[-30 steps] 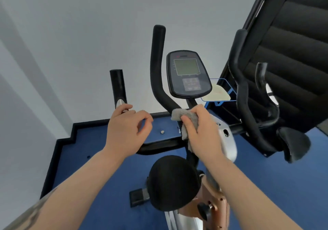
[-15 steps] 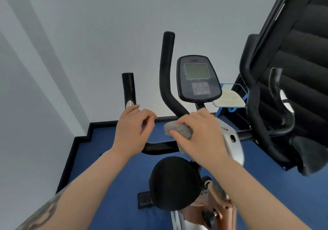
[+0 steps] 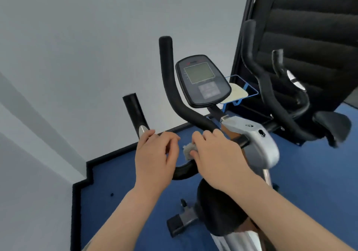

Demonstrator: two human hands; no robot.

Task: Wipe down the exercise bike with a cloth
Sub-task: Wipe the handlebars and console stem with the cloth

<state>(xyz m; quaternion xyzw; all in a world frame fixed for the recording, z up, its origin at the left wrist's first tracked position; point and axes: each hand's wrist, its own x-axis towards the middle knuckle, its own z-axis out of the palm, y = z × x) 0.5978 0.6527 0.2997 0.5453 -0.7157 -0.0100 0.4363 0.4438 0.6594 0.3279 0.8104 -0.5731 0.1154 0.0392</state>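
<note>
The exercise bike (image 3: 257,144) stands in front of me, with black foam handlebars (image 3: 170,87), a dark console (image 3: 202,81) and a black saddle (image 3: 219,210) low in the view. My left hand (image 3: 153,159) grips the left handlebar just below its silver sensor (image 3: 143,129). My right hand (image 3: 215,153) holds a grey cloth (image 3: 188,150) wrapped round the lower bend of the handlebar; most of the cloth is hidden under my fingers.
A second black exercise machine (image 3: 280,103) with a padded backrest (image 3: 313,43) stands close on the right. A blue-framed stand (image 3: 242,93) sits behind the console. White walls (image 3: 77,56) enclose the left and back. The floor is blue carpet (image 3: 120,192) with a black skirting edge.
My right hand with the cloth has slid left and down along the handlebar, from beside the console stem to the lower bend. The left hand keeps its grip.
</note>
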